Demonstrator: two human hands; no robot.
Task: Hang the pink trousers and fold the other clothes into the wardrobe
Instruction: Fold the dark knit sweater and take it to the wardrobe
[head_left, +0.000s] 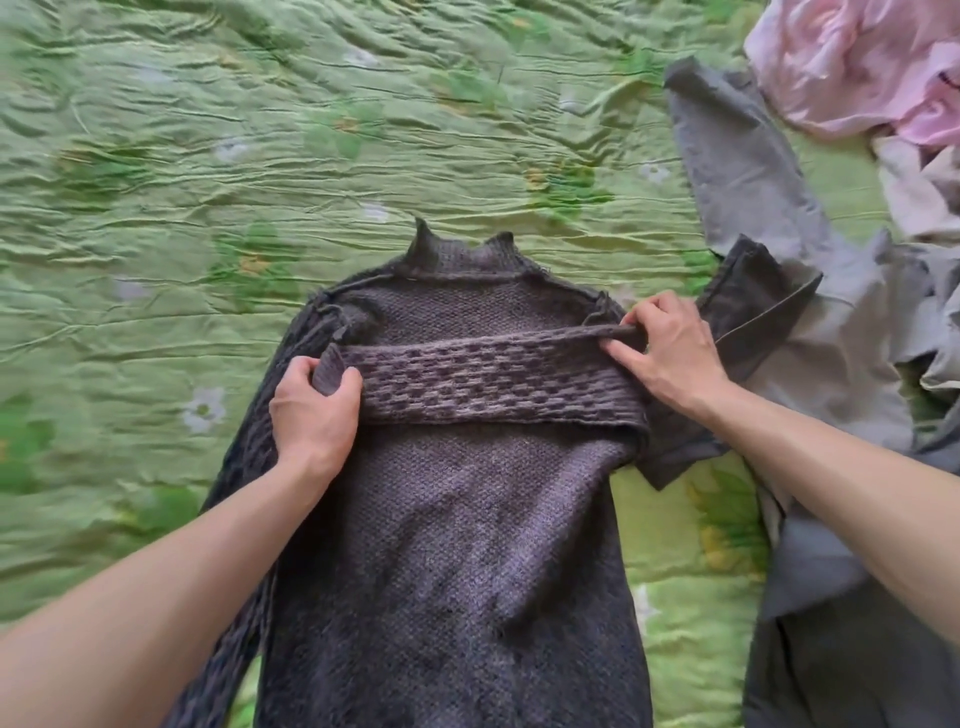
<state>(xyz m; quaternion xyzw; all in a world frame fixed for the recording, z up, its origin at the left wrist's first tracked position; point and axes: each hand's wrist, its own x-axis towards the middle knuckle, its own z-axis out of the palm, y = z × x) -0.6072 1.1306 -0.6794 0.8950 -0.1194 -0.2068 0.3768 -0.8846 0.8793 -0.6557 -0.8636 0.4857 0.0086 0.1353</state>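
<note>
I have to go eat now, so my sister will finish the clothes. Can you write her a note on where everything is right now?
Left hand grips the cuff of the sweater's folded sleeve.
Right hand pinches the same sleeve at the shoulder end.
Sweater lies flat on the green bedspread; one sleeve is across the chest, the other hangs straight down the left side.
Grey clothes lie to the right; pink trousers are crumpled at the top right.
Left: finish folding the sweater, fold the grey clothes, hang the trousers. The wardrobe is out of view.

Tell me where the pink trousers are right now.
Head view, top right corner: the pink trousers lie crumpled on the green bedspread, beyond the grey garment.
</note>
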